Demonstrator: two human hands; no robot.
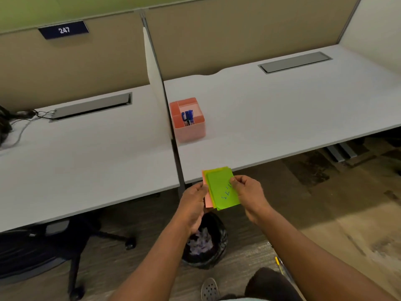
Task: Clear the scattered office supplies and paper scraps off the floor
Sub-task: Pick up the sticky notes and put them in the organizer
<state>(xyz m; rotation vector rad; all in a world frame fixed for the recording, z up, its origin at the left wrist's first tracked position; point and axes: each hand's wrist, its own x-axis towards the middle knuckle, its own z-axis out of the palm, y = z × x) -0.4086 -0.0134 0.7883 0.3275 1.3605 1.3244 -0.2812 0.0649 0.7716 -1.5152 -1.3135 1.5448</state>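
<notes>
Chair [71,246], black and on castors, stands on the floor [325,213] under the left tabletop [86,166], where cables [19,122] lie at the far left edge. Left hand [194,205] grips the left edge of a stack of sticky notes [221,187], fingers curled round it with the thumb on top. Stack is held in the air just off the front edge of the right tabletop [282,116], above a black-lined bin [206,242] on the floor that holds crumpled paper scraps [200,242]. Top note is green with blue writing; yellow and pink notes show beneath. Pink organiser [188,119] with blue pens [187,117] sits on the right tabletop beside the divider. Right hand [249,194] pinches the stack's right edge between thumb and fingers. Yellow pen [278,265] lies on the floor by the right forearm.
</notes>
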